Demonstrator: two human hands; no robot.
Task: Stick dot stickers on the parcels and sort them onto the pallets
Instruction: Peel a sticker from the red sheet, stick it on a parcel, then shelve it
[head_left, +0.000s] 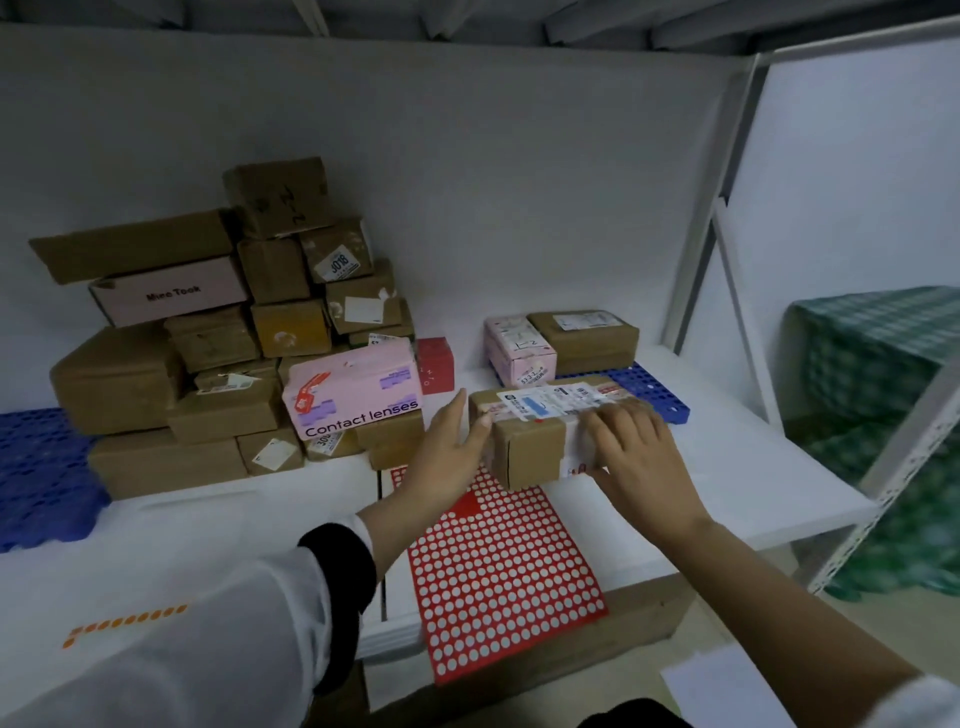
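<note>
Both hands are on one brown parcel (530, 447). Our left hand (447, 452) lies flat against its left end, fingers straight and pointing far, thumb at the top edge. Our right hand (639, 457) grasps it, fingers curled over the top near the right end. The parcel sits at the middle of the white shelf (727, 467), its near corner over the far end of the red sticker sheet (498, 577). We cannot tell whether it rests there or is lifted. Its long axis runs left to right, the right end turned slightly far, and the white shipping label (550, 402) faces up.

On the far left, a tall pile of parcels (218, 364), mostly brown cardboard, rises by the right end of the left blue pallet (36, 478). We cannot tell whether its lowest boxes rest on the pallet or on the shelf. A pink box printed "Contact lenses" (353, 395) leans at the pile's near right, with a small red box (435, 364) just beside it.

On the far right, the right blue pallet (654, 387) carries two parcels side by side: a brown one (587, 338) on the right and a pink one (519, 345) touching it on the left.

The red sheet, covered in rows of pale dots, reaches past the shelf's near edge. A short strip of orange dots (124, 621) lies near left.
</note>
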